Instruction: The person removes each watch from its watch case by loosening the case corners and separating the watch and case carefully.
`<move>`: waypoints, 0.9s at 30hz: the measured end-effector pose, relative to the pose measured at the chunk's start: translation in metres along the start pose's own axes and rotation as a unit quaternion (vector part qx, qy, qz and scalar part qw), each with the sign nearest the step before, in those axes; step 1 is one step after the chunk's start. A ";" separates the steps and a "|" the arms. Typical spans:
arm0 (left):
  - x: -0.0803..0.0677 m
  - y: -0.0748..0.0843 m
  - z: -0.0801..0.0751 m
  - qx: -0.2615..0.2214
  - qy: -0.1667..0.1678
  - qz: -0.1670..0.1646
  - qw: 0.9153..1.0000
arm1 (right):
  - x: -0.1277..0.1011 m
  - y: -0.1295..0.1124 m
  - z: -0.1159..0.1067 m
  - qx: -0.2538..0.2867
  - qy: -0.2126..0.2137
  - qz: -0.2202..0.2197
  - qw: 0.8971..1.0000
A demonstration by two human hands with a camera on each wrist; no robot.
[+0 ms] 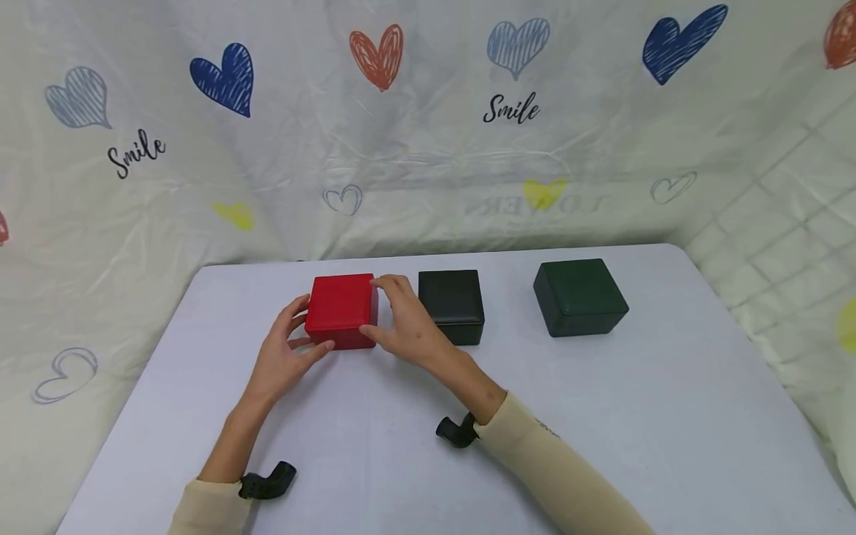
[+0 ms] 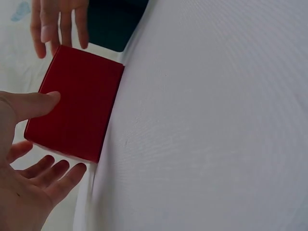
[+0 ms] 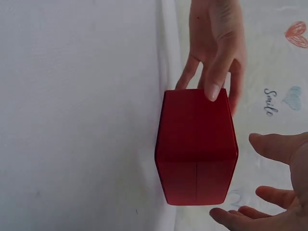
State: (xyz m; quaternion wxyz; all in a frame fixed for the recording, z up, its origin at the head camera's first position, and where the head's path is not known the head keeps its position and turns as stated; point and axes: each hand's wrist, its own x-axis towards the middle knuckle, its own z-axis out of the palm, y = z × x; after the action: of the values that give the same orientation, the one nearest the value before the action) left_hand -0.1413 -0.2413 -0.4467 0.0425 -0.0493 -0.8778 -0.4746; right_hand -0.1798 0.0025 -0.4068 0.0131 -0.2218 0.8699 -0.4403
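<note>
Red square leatherette box (image 1: 341, 308), leftmost of three on the white table (image 1: 602, 416), looks rigid, light and smooth, best gripped by opposite sides, where left hand (image 1: 284, 357) and right hand (image 1: 408, 323) rest loosely spread.

A makeshift recording corner: a white bench (image 1: 602, 416) with a hung heart-printed "Smile" sheet (image 1: 428, 134) draped behind it, tiled wall (image 1: 796, 245) beside the sheet.

black box (image 1: 452, 305) partly behind right hand (image 1: 409, 323), red heart (image 1: 843, 33) cropped
</note>
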 end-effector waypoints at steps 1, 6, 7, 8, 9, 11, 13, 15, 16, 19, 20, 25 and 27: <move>0.000 -0.001 0.000 -0.002 -0.002 0.000 1.000 | 0.000 -0.001 0.001 -0.003 0.000 0.003 1.000; 0.000 -0.006 0.000 -0.015 -0.007 -0.004 1.000 | 0.003 -0.004 0.006 0.007 -0.008 0.017 1.000; 0.000 -0.006 0.000 -0.016 -0.007 -0.005 1.000 | 0.003 -0.005 0.008 0.010 -0.010 0.020 1.000; 0.000 -0.007 0.000 -0.016 -0.008 -0.005 1.000 | 0.004 -0.005 0.009 0.013 -0.011 0.024 1.000; 0.000 -0.007 0.000 -0.016 -0.009 -0.005 1.000 | 0.005 -0.005 0.010 0.016 -0.012 0.026 0.999; 0.000 -0.008 0.000 -0.018 -0.010 -0.006 1.000 | 0.006 -0.004 0.013 0.022 -0.013 0.032 0.999; 0.000 -0.008 0.000 -0.019 -0.010 -0.006 1.000 | 0.007 -0.003 0.015 0.028 -0.013 0.036 0.999; 0.001 -0.009 0.000 -0.019 -0.010 -0.006 1.000 | 0.008 -0.001 0.017 0.035 -0.011 0.040 0.999; 0.002 -0.010 0.000 -0.019 -0.010 -0.006 1.000 | 0.009 -0.001 0.018 0.037 -0.010 0.042 0.998; 0.003 -0.010 -0.001 -0.019 -0.011 -0.007 1.000 | 0.012 0.001 0.020 0.041 -0.004 0.041 0.998; 0.003 -0.011 -0.001 -0.021 -0.012 -0.008 1.000 | 0.013 0.002 0.021 0.043 -0.003 0.039 0.998; 0.005 -0.013 -0.001 -0.035 -0.017 -0.009 0.999 | 0.016 0.008 0.026 0.070 -0.011 0.033 0.997; 0.005 -0.015 -0.001 -0.040 -0.019 -0.008 0.999 | 0.016 0.012 0.027 0.081 -0.017 0.033 0.996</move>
State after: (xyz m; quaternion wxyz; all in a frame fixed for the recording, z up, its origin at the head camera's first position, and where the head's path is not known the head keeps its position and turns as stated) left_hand -0.1481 -0.2501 -0.4577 0.0205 -0.0532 -0.8591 -0.5087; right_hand -0.1925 -0.0186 -0.4300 0.0603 -0.1991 0.8380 -0.5045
